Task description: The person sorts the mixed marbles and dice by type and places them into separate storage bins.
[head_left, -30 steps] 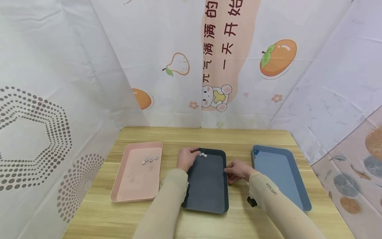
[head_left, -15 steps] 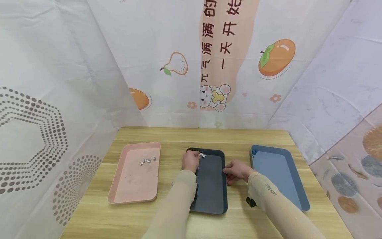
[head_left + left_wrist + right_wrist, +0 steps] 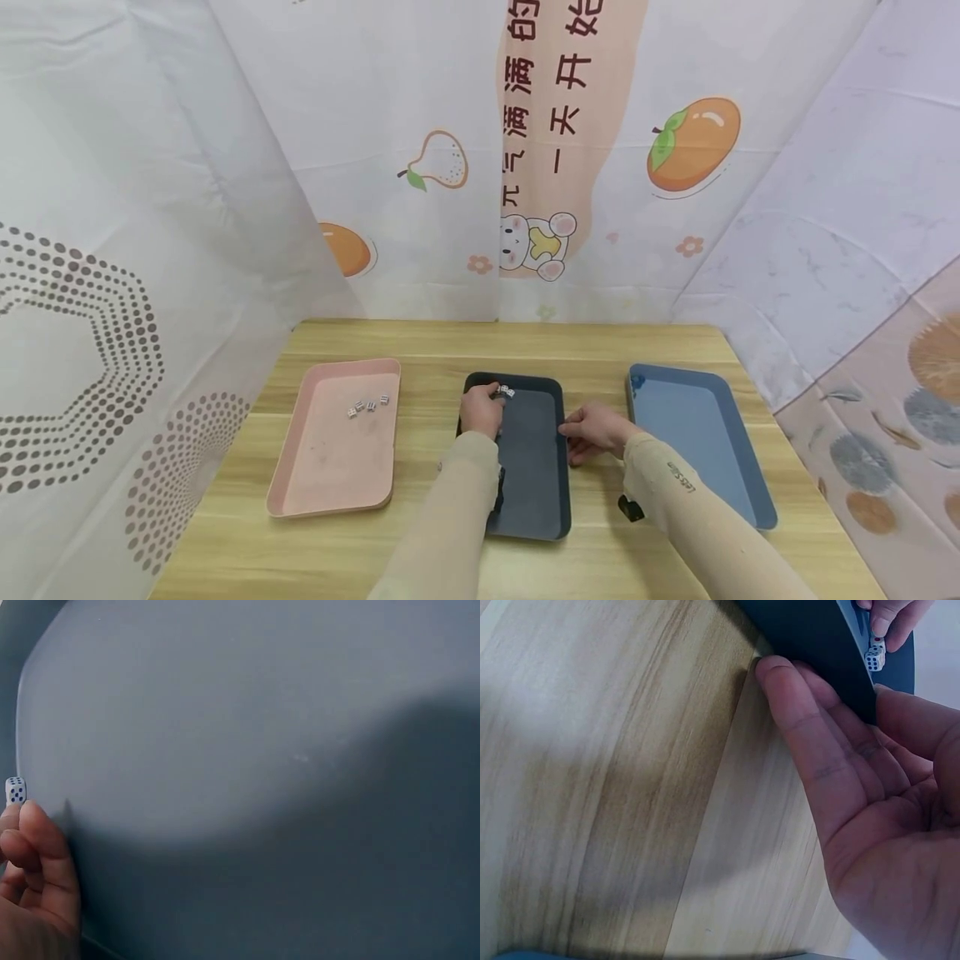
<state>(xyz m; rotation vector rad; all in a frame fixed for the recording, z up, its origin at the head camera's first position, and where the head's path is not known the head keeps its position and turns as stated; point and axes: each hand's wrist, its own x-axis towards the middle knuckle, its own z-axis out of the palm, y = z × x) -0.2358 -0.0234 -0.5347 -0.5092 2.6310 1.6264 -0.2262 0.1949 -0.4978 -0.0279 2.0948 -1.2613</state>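
A dark grey tray [image 3: 529, 475] lies in the middle of the table, with several small white dice [image 3: 510, 392] at its far edge. Over its far left part is my left hand [image 3: 482, 411], its thumb and forefinger pinched together at one die [image 3: 877, 641]. Another white die [image 3: 16, 790] shows just past those fingertips in the left wrist view. My right hand [image 3: 596, 427] grips the tray's right rim, thumb inside the wall and fingers outside, as the right wrist view shows. The left palm is hidden in the head view.
To the left stands a pink tray [image 3: 330, 467] with several white dice [image 3: 371, 407] in its far half. A blue tray [image 3: 690, 433] lies to the right, partly behind my right sleeve. A patterned curtain [image 3: 420, 283] hangs behind the wooden table [image 3: 600, 337].
My left hand has shifted right, from over the grey tray's left rim to inside it, fingertips staying by the dice. The right hand keeps its hold. The head view has drifted slightly.
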